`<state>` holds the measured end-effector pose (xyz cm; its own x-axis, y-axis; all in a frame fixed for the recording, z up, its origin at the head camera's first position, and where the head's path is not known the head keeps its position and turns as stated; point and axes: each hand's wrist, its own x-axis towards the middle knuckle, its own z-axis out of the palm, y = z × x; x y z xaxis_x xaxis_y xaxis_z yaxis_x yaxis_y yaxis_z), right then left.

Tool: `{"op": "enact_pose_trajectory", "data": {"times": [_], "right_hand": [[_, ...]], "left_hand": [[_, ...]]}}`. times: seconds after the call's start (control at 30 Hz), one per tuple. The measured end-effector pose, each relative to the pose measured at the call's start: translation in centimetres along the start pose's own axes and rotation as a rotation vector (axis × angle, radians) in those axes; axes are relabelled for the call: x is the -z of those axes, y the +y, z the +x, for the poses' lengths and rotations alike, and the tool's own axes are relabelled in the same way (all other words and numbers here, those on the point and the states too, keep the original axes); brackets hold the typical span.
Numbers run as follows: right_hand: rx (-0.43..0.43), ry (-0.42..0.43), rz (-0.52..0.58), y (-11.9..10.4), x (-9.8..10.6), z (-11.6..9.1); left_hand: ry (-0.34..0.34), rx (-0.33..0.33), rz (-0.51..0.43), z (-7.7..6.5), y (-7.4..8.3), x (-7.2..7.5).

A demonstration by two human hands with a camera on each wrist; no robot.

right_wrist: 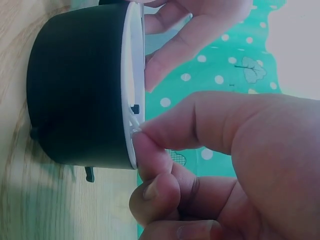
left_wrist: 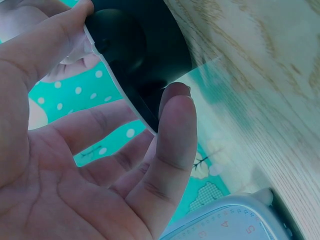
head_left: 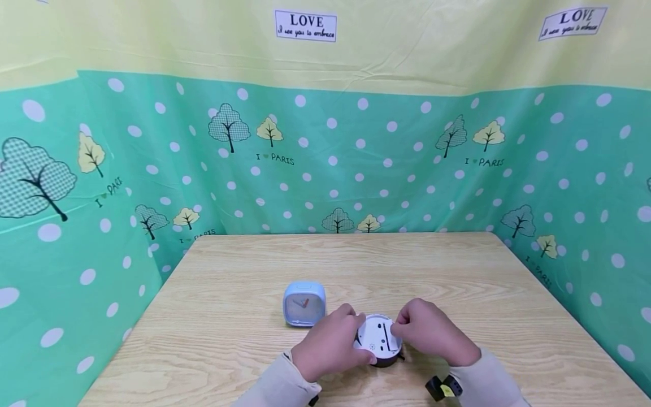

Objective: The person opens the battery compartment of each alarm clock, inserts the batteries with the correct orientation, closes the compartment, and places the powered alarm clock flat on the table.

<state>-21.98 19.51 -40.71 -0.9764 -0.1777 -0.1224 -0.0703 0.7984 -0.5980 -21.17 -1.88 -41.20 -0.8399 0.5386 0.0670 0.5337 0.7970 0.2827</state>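
Note:
A round black alarm clock (right_wrist: 80, 85) lies on the table with its white back plate (head_left: 374, 334) facing up. My left hand (head_left: 333, 345) grips the left side of its rim, with thumb and fingers spread around the edge; in the left wrist view the dark casing (left_wrist: 170, 45) sits between them. My right hand (head_left: 432, 330) pinches a thin white battery cover (right_wrist: 134, 120) at the right part of the back, between thumb and index finger. That cover stands slightly raised from the plate. Small black feet (right_wrist: 89, 174) stick out of the casing.
A light blue square clock (head_left: 304, 304) stands upright to the left, close to my left hand. The wooden table (head_left: 244, 265) is bordered by a green and yellow printed curtain (head_left: 346, 141) at the back and sides. A black strap device (head_left: 442, 388) is at my right wrist.

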Motion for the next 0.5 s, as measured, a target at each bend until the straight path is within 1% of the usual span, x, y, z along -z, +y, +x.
{"op": "enact_pose_trajectory", "data": {"times": [0.33, 0.5], "right_hand": [[-0.004, 0.007, -0.034, -0.38, -0.07, -0.17], [-0.021, 0.030, -0.070, -0.68, -0.22, -0.29]], "left_hand": [[0.000, -0.010, -0.002, 0.00, 0.02, 0.02], [0.002, -0.015, -0.002, -0.09, 0.03, 0.00]]}}
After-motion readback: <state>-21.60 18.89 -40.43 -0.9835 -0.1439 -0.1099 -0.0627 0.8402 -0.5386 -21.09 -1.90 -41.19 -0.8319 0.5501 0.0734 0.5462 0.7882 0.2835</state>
